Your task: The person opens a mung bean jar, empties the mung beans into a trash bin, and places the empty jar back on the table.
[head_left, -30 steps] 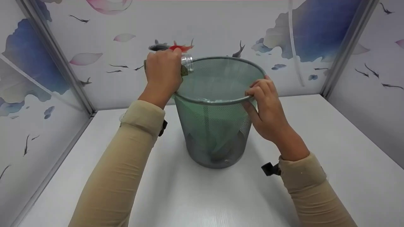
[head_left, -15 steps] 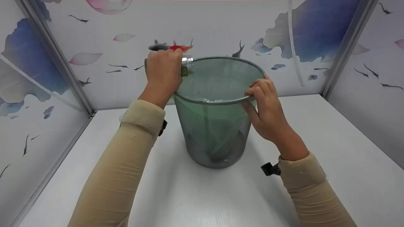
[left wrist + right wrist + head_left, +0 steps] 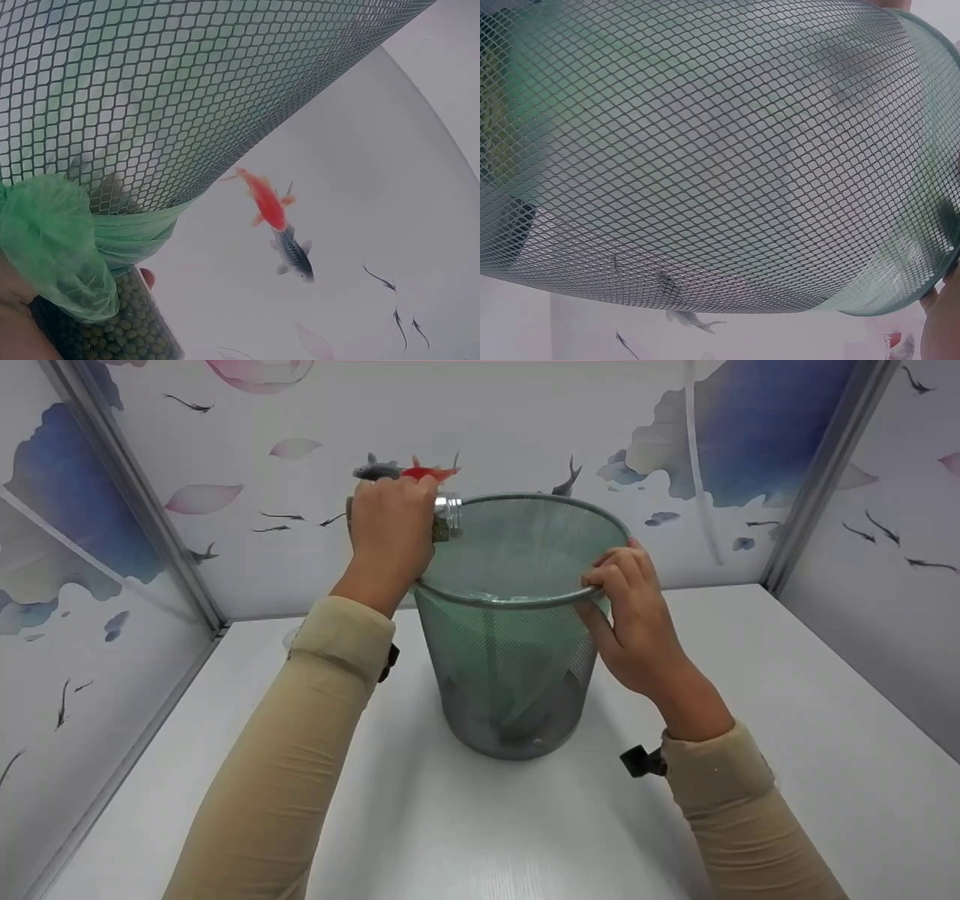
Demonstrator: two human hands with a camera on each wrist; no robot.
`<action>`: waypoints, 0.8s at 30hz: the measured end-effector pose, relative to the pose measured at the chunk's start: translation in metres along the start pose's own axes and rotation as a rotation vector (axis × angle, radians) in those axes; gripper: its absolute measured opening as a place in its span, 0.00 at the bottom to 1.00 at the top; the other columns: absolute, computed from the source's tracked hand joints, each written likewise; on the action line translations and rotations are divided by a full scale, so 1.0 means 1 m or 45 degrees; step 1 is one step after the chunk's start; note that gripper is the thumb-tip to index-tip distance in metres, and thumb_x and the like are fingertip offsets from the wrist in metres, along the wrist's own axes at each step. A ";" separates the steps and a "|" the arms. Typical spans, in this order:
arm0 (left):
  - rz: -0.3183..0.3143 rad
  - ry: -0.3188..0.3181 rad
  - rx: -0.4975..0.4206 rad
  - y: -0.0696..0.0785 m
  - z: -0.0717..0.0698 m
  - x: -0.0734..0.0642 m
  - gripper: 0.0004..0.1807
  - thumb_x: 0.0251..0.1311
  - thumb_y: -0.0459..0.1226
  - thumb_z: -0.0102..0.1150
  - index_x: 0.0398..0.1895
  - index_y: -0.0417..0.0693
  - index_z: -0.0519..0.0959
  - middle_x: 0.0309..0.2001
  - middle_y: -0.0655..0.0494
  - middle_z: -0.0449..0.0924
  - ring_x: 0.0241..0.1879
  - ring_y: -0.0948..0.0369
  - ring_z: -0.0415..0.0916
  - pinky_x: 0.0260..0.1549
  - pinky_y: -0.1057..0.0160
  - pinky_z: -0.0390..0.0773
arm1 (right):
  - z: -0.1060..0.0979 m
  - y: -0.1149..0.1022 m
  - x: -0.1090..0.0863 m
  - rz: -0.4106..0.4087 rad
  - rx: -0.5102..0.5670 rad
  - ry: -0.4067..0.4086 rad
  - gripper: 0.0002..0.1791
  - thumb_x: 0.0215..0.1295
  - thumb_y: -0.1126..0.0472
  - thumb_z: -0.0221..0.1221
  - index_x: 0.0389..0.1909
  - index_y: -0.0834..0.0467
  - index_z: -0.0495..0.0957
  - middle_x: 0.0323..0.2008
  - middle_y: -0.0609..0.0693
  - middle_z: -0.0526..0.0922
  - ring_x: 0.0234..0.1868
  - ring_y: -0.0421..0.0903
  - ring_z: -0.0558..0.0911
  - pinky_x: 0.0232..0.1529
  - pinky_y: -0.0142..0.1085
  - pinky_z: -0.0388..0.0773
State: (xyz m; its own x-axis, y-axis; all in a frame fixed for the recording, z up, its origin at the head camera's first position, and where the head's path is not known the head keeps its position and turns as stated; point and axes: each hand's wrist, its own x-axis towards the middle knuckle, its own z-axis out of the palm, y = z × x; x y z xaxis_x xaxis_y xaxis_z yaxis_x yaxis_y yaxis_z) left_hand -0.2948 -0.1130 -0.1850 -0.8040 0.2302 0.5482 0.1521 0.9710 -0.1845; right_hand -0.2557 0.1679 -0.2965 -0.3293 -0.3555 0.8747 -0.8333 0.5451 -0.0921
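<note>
My left hand (image 3: 391,529) grips a clear jar (image 3: 448,516) lying on its side at the left of the wire-mesh bin's rim. Its ridged mouth points right, over the opening. In the left wrist view, small round green beans (image 3: 131,326) fill the visible part of the jar. The mesh bin (image 3: 517,682) stands upright on the white table, lined with a thin green plastic bag (image 3: 525,547). Bunched bag film (image 3: 49,232) hangs outside the rim against the jar. My right hand (image 3: 637,619) holds the rim's right side, fingers over the top and thumb outside below.
White panels (image 3: 510,420) printed with fish, petals and blue leaves enclose the table (image 3: 510,825) at back and sides. Dark shapes (image 3: 525,727) show through the mesh low in the bin. A faint clear round item (image 3: 291,637) is partly hidden behind the left sleeve.
My left hand and the jar have shifted very slightly right. The right hand and the bin stay in place.
</note>
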 end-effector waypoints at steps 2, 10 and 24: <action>0.002 0.005 0.008 0.000 0.000 0.000 0.21 0.68 0.32 0.67 0.62 0.38 0.80 0.54 0.38 0.87 0.47 0.41 0.83 0.54 0.46 0.81 | 0.000 0.000 0.000 -0.001 0.004 0.003 0.14 0.84 0.55 0.53 0.48 0.64 0.72 0.47 0.61 0.73 0.58 0.61 0.71 0.80 0.63 0.47; 0.012 0.011 0.016 0.001 0.001 0.000 0.19 0.69 0.32 0.65 0.61 0.37 0.81 0.53 0.38 0.87 0.45 0.41 0.83 0.51 0.46 0.81 | 0.000 0.001 0.000 -0.002 -0.002 0.003 0.10 0.82 0.59 0.56 0.48 0.64 0.72 0.48 0.62 0.73 0.57 0.61 0.71 0.80 0.63 0.47; 0.007 -0.007 0.013 0.001 0.000 0.000 0.18 0.71 0.31 0.64 0.62 0.38 0.80 0.56 0.38 0.86 0.48 0.42 0.83 0.52 0.47 0.80 | 0.000 0.000 0.001 -0.009 0.013 0.010 0.11 0.84 0.58 0.54 0.47 0.64 0.71 0.47 0.62 0.73 0.57 0.61 0.71 0.80 0.64 0.48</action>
State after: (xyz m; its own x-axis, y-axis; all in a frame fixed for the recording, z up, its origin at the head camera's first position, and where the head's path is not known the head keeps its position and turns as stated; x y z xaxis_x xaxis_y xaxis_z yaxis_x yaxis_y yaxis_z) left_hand -0.2950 -0.1120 -0.1851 -0.8062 0.2350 0.5430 0.1505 0.9690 -0.1960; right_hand -0.2556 0.1673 -0.2957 -0.3198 -0.3536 0.8791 -0.8403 0.5345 -0.0907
